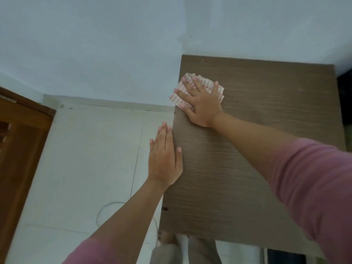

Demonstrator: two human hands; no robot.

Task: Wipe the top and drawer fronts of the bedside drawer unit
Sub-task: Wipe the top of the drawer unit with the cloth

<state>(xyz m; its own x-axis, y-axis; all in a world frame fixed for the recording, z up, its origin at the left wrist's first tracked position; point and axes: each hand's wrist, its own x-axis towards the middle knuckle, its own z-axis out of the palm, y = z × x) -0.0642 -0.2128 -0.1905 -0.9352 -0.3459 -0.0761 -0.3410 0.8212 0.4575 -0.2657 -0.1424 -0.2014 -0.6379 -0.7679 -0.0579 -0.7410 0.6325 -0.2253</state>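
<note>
The bedside drawer unit's brown wood-grain top (257,149) fills the right half of the view. A folded white cloth with red stripes (207,83) lies near the top's far left corner. My right hand (200,103) presses flat on the cloth with fingers spread and straight. My left hand (164,159) rests flat with straight fingers against the unit's left edge, thumb on the top surface. The drawer fronts are hidden below the top.
A pale blue wall (114,44) stands behind the unit. Light floor tiles (85,159) lie to the left, with a thin white cable (106,208) looped on them. A brown wooden door (21,149) sits at far left. My feet (167,239) show below the unit's front edge.
</note>
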